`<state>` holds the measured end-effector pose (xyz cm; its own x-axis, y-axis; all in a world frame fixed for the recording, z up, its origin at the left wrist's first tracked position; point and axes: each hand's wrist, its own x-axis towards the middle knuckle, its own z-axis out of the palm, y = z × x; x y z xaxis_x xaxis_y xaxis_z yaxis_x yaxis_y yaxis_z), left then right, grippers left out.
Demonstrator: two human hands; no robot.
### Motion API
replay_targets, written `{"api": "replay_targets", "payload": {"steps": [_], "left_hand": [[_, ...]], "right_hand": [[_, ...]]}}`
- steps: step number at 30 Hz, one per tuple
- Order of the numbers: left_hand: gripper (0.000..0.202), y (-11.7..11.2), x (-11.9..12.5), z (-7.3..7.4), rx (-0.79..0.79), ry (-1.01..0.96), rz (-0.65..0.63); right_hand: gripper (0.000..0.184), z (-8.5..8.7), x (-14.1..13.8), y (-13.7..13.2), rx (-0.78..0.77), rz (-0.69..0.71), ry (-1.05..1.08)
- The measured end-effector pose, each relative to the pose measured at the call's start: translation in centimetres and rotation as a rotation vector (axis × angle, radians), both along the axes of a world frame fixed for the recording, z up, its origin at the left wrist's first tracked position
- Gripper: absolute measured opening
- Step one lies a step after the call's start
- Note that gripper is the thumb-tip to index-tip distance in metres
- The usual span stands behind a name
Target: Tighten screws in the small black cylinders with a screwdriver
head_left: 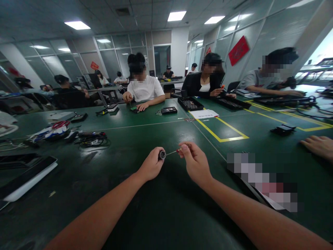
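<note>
My left hand (153,164) is closed around a small dark cylinder (162,155) whose round, ringed end faces me. In the fingers of my right hand (195,160) is a thin metal rod with a red end (172,152), much like a slim screwdriver. The rod points left, and its tip reaches the cylinder's edge; whether it touches or enters it, I cannot tell. Both hands are held above the green table (166,208), fairly close together. My right fingers hide the rest of the rod.
Bundled black cables (93,139) and gloves with a red-handled tool (58,130) lie left. A white-and-black device (31,180) sits nearer. A co-worker's hand (318,146) rests at right near a small black part (283,129). Black trays (191,104) and co-workers are across the table.
</note>
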<state>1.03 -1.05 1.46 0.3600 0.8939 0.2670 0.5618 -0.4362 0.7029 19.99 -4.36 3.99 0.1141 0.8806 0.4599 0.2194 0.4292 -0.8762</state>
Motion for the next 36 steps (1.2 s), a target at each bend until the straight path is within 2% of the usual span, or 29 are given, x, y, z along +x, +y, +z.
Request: {"api": "replay_targets", "payload": {"steps": [3,8,16,23,28,36], "left_hand": [[0.017,0.3,-0.1,-0.1,0.012,-0.03,0.015],[0.026,0.6,-0.3,-0.7,0.08,-0.045,0.001],[0.035,0.9,-0.5,-1.2,0.096,-0.082,0.003],[0.034,0.9,-0.4,-1.0,0.067,-0.099,0.06],[0.031,1.1,-0.6,-1.3,0.088,-0.125,0.043],[0.031,1.0,-0.7,-1.0,0.049,-0.172,0.067]], "right_hand": [[0.029,-0.2,0.0,0.1,-0.014,0.011,0.001],[0.03,-0.3,0.0,0.1,-0.045,0.03,-0.034],[0.029,0.0,0.2,0.4,-0.047,-0.048,-0.074],[0.028,-0.1,0.2,0.2,-0.045,0.033,-0.067],[0.027,0.1,0.3,-0.1,-0.017,0.065,-0.146],[0.021,0.4,0.4,-0.6,0.059,0.146,-0.293]]}}
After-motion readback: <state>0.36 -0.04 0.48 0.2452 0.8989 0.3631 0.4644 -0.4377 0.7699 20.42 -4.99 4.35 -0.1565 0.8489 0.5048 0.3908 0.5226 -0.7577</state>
